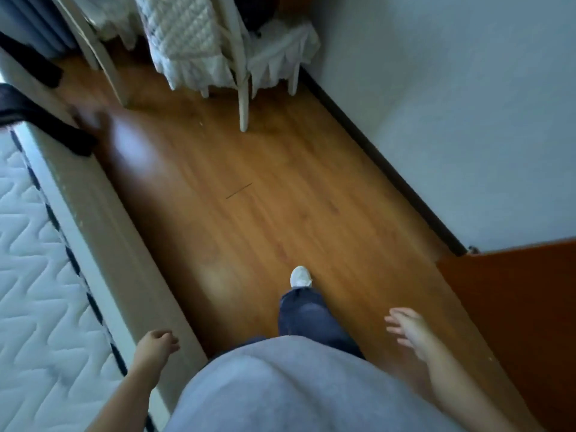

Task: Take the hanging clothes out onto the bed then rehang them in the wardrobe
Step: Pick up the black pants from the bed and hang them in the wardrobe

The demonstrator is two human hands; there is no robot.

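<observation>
My left hand (156, 346) hangs beside the bed frame with its fingers loosely curled, holding nothing. My right hand (408, 330) is out over the wooden floor with fingers spread, also empty. Dark clothes (40, 120) lie draped over the edge of the bed (37, 275) at the upper left, one sleeve or leg trailing down the frame. The mattress is white and quilted with a dark trim. No wardrobe interior or hangers show in this view.
A white chair (241, 88) with white quilted and frilled fabric (187, 42) over it stands ahead on the wooden floor (249, 198). A white wall (467, 104) runs along the right, with an orange-brown door or panel (514, 307) near it. My foot (300, 275) steps forward.
</observation>
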